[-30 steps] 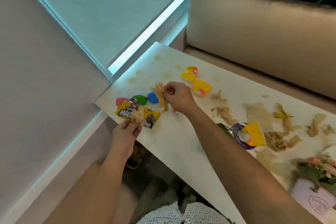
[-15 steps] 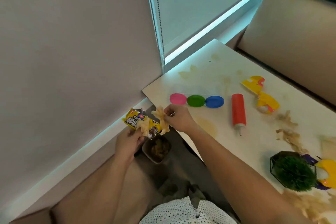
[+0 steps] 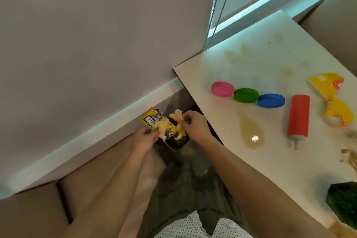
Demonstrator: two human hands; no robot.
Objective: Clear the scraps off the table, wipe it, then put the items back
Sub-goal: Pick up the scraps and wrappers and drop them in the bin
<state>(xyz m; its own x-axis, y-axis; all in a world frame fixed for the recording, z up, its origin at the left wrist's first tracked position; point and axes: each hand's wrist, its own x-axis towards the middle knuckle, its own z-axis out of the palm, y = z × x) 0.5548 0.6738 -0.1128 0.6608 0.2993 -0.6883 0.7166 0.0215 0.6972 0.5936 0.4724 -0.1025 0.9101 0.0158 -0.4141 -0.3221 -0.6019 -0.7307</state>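
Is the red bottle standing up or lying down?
Lying down: the red bottle rests on its side on the table, white tip toward the near edge.

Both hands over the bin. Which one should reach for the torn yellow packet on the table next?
Probably right. The right hand, holding a crumpled scrap, is next to the table edge; the left hand, gripping the snack wrapper, would have to cross it.

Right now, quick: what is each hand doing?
Left hand: holds the yellow wrapper and a small scrap.
Right hand: pinches a crumpled scrap.
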